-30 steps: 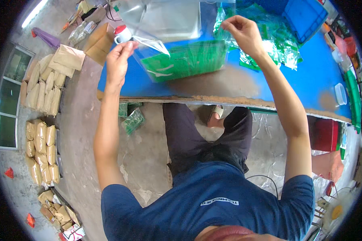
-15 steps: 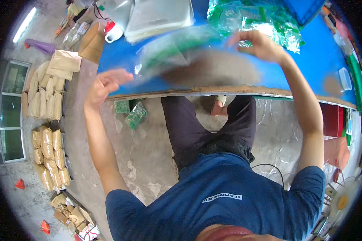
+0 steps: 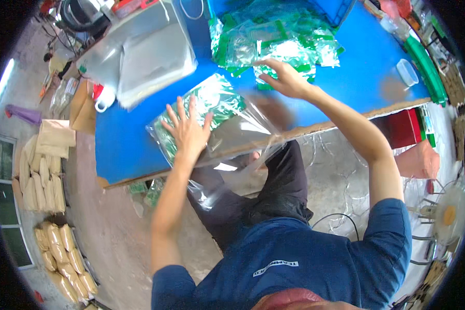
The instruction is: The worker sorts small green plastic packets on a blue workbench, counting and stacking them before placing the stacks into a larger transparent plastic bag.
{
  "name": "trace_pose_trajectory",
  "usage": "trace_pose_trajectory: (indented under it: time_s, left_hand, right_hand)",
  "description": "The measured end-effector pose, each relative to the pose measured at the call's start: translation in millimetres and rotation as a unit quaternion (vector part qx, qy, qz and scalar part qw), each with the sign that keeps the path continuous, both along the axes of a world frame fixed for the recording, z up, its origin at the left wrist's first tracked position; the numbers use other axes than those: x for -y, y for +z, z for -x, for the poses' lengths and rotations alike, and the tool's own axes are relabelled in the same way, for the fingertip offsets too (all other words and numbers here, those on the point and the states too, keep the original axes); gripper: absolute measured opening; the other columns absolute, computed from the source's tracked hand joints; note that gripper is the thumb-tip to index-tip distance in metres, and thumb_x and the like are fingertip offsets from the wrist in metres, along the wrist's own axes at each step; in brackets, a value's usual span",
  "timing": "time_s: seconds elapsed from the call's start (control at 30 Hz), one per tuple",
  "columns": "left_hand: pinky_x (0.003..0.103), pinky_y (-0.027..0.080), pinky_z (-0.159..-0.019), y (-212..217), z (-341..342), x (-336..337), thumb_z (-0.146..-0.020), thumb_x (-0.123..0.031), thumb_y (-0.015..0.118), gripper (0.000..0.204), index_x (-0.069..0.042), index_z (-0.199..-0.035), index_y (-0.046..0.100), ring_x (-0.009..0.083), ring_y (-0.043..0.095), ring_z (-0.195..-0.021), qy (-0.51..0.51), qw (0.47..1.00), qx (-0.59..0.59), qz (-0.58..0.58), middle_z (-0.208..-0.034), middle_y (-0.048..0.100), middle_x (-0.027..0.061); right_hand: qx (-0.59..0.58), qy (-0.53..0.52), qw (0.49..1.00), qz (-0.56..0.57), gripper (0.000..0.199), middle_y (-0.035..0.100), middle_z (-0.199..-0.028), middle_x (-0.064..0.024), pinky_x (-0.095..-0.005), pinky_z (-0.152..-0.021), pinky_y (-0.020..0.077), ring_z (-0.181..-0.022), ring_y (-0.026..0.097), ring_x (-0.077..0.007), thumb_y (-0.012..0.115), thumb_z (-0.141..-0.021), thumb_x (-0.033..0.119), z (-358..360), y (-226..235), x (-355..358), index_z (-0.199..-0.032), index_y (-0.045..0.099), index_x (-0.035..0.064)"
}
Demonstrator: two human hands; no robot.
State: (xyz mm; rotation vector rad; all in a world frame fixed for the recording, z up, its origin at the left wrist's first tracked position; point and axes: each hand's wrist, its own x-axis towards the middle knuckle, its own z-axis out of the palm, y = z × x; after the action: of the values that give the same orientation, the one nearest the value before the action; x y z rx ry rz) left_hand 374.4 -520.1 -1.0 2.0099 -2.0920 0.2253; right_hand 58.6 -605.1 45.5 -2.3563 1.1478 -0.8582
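The clear bag (image 3: pixel 238 135) on the blue table (image 3: pixel 121 155) is already loaded with green packets (image 3: pixel 219 98) — its end left loose. It is covered by the splayed left hand (image 3: pixel 187 129); nothing is held by the right hand (image 3: pixel 288 80), fingers parted near the unpacked heap (image 3: pixel 289 44).

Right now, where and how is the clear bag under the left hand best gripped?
Probably by the loose clear end of the bag, pinched from the near side: it overhangs the table, so both faces look reachable, while the left hand lies spread farther up.

Left hand (image 3: pixel 189 133) spread on clear bag (image 3: pixel 230 124); right hand (image 3: pixel 288 80) near green packets (image 3: pixel 274 44).
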Motion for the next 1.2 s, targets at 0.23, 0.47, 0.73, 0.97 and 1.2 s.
trace_pose_trajectory:
  time_s: [0.23,0.47,0.73,0.97,1.2]
  left_hand:
    - [0.072,0.008,-0.111,-4.6,-32.7,-19.2,-0.091,-0.065,0.049,0.079,-0.021,-0.155,0.031,0.0465,0.010,-0.148,0.023,0.999,-0.003,-0.028,-0.162,0.019,0.0160]
    - [0.068,0.012,-0.113,1.2,-225.7,-21.0,-0.094,-0.061,0.049,0.076,-0.022,-0.156,0.028,0.0423,0.012,-0.149,0.034,0.998,0.046,-0.033,-0.163,0.018,0.0129]
    - [0.046,0.041,-0.100,60.1,-139.3,-56.1,-0.096,-0.027,0.060,0.027,-0.002,-0.106,0.062,0.0327,0.054,-0.116,-0.051,0.980,-0.083,0.171,-0.124,0.059,0.0178]
    - [0.029,0.050,-0.071,-46.2,41.4,-164.1,-0.106,-0.029,0.047,0.043,-0.001,-0.077,0.063,0.0180,0.065,-0.077,0.022,0.677,-0.696,-0.240,-0.085,0.069,0.0121]
    - [0.028,0.053,-0.075,-51.4,60.5,-162.7,-0.102,-0.023,0.056,0.025,0.000,-0.094,0.064,0.0170,0.067,-0.083,0.036,0.576,-0.755,-0.312,-0.091,0.069,0.0098]
  right_hand:
    - [-0.213,-0.356,0.898,0.148,0.090,0.021,-0.159,-0.0249,-0.0719,-0.111,0.0096,-0.145,0.015,-0.0513,0.047,-0.079,0.082,20.3,-77.6,109.5,-0.149,0.042,0.0259]
    - [-0.223,-0.234,0.946,0.030,0.088,0.030,-0.155,-0.0253,-0.0710,-0.111,0.0101,-0.144,0.021,-0.0512,0.042,-0.084,0.080,-54.3,-70.2,36.9,-0.149,0.042,0.0213]
    - [0.157,-0.203,0.966,-0.032,0.061,0.053,-0.137,-0.0241,-0.0423,-0.111,0.0360,-0.132,0.047,-0.0371,0.053,-0.097,0.050,-10.7,7.7,8.4,-0.137,0.052,0.0033]
    - [-0.247,-0.106,0.958,0.101,0.068,0.045,-0.144,-0.0252,-0.0522,-0.110,0.0337,-0.135,0.039,-0.0435,0.055,-0.094,0.056,16.1,-37.7,-75.9,-0.140,0.050,0.0059]
    - [-0.125,-0.071,0.989,-0.025,0.056,0.055,-0.114,-0.0207,-0.0473,-0.095,0.0447,-0.109,0.055,-0.0394,0.073,-0.085,0.040,3.0,-31.0,-88.8,-0.125,0.059,0.0042]
